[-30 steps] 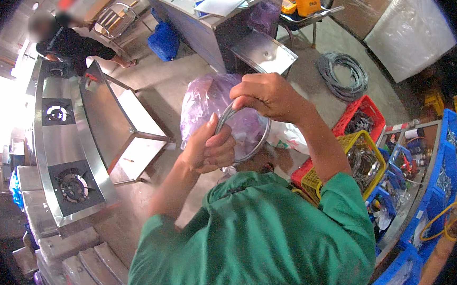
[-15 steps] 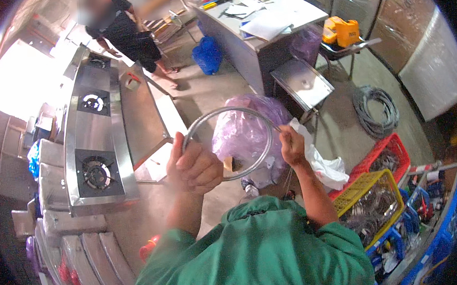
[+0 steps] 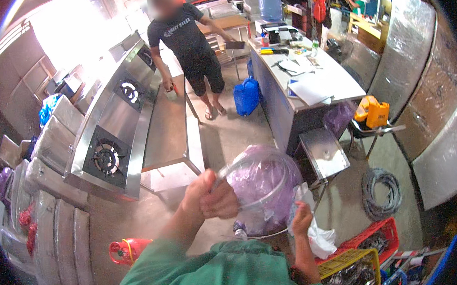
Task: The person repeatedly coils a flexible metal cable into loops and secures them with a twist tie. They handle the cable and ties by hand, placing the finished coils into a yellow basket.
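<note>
My left hand (image 3: 217, 200) is closed around one side of a looped coil of thin silvery-grey cable (image 3: 277, 192), which is blurred by motion. Lower and to the right, my right hand (image 3: 301, 220) has its fingers pinched together. A thin pale strand curves below the coil toward that hand and seems to end in its grip. Behind the coil, a bulky bundle in clear purple plastic (image 3: 260, 214) stands on the floor, with a white bag (image 3: 320, 238) just beyond my right hand.
Left is a steel stove counter (image 3: 101, 175) beside a low table (image 3: 160, 142), where a person in black (image 3: 185, 39) stands. A desk (image 3: 335, 82) holds papers. On the right lie a hose coil (image 3: 381, 194), red crate (image 3: 381, 240) and yellow crate (image 3: 348, 264). A red gas cylinder (image 3: 133, 251) stands lower left.
My right hand has come off the coil's right side and moved down. My left hand still holds the coil. The view has tilted up, and the person in black now faces this way.
</note>
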{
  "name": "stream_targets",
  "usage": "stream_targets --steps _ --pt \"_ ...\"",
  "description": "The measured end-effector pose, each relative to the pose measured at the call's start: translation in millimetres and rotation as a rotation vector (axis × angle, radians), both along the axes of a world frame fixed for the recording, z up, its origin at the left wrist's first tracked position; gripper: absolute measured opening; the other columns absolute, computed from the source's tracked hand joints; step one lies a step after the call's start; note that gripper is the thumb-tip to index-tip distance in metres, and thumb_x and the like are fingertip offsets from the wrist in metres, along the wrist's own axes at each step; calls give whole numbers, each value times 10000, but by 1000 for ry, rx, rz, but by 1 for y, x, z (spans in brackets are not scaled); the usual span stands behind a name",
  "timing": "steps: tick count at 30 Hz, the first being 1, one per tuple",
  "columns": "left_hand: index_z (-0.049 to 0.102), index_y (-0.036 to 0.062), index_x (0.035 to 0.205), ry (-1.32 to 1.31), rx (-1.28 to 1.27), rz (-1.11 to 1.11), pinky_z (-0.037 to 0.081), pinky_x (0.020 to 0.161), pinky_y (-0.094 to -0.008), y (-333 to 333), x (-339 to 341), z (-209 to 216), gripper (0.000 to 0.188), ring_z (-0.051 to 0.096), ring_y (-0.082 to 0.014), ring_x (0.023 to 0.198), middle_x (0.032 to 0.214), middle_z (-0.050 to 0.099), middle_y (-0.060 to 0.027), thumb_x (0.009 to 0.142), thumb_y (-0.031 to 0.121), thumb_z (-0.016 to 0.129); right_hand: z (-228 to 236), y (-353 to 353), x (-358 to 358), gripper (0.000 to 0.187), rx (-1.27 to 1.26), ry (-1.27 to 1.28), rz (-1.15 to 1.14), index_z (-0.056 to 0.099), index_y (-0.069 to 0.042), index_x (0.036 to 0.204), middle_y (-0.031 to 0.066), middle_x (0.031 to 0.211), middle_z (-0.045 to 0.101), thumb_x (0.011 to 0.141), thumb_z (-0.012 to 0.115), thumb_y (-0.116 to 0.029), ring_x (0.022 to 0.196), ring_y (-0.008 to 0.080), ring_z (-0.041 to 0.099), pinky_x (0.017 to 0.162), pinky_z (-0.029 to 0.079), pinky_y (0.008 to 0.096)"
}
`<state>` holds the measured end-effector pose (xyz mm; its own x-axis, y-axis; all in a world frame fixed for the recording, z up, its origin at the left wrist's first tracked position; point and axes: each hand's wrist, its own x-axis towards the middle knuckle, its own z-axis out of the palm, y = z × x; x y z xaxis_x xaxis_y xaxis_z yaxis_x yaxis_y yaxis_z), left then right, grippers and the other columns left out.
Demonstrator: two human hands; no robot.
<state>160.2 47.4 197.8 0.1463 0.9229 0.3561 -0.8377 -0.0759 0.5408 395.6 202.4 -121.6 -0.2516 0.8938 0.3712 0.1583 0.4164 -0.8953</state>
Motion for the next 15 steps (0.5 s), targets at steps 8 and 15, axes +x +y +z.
stream_targets --steps 8,15 --pt "387 33 669 1042 -120 -222 299 518 -323 -46 -8 7 525 305 -129 547 584 325 8 1078 354 314 69 131 129 492 459 -148 -607 628 22 994 132 868 629 1039 397 -410 805 290 594 752 471 395" --pt "397 -6 707 1310 -14 -46 318 541 -357 -54 -3 12 535 300 -149 572 596 318 -22 1076 372 317 210 88 136 780 -156 -305 511 629 11 1147 59 741 630 829 577 -699 680 155 621 700 501 329"
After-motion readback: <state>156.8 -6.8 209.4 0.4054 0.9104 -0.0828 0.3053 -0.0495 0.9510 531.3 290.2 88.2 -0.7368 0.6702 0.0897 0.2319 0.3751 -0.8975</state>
